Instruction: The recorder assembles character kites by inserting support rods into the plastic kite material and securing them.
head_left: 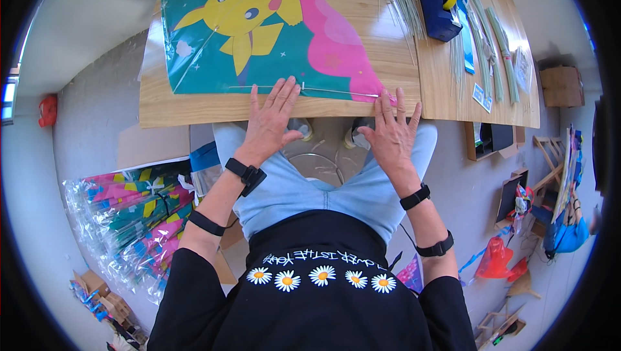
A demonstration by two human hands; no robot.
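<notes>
A printed kite [291, 63] of thin sheet lies on the wooden table [213, 110], teal and pink with a yellow cartoon figure. Along its near edge runs a thin pale rod [339, 92]; another thin rod [202, 48] slants across its left part. My left hand [268, 121] rests flat on the near edge by the rod, fingers stretched out. At the kite's pink right corner, my right hand [394, 132] has its fingers spread, their tips by the rod's end. Neither hand grips anything.
A dark blue tape dispenser [437, 3] with yellow tape stands at the back right. Bundles of thin rods [501, 50] lie beside it. Plastic-wrapped kites [142, 215] are piled on the left. Red plastic bags [497, 259] and an open box [486, 141] are on the right.
</notes>
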